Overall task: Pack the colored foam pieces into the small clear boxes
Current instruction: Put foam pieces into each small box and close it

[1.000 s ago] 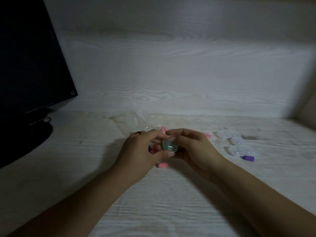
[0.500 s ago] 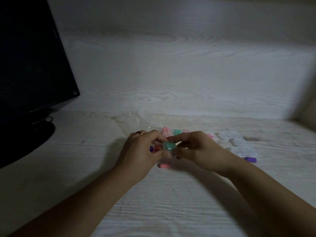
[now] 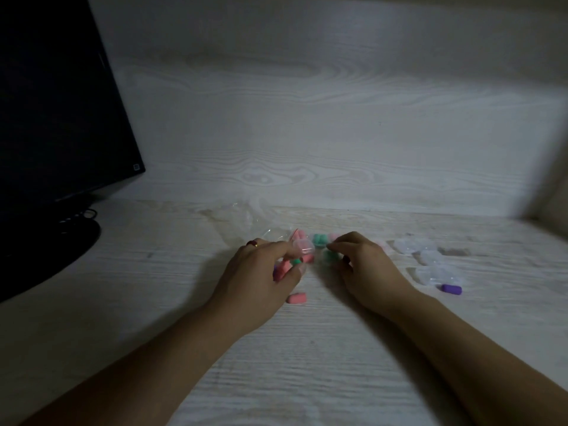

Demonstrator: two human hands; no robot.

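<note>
The left hand (image 3: 261,272) pinches a small clear box (image 3: 302,247) at its fingertips, with pink foam pieces (image 3: 284,267) tucked under its curled fingers. The right hand (image 3: 358,262), just apart from it, grips a green foam piece (image 3: 330,256) low over the tabletop (image 3: 153,272). More green pieces (image 3: 319,240) lie just beyond, a pink one (image 3: 296,297) lies nearer, and spare clear boxes (image 3: 430,262) and a purple piece (image 3: 451,289) sit to the right. To pack well, hold the box level with its opening up, squeeze the soft foam slightly, and seat it fully before closing.
</note>
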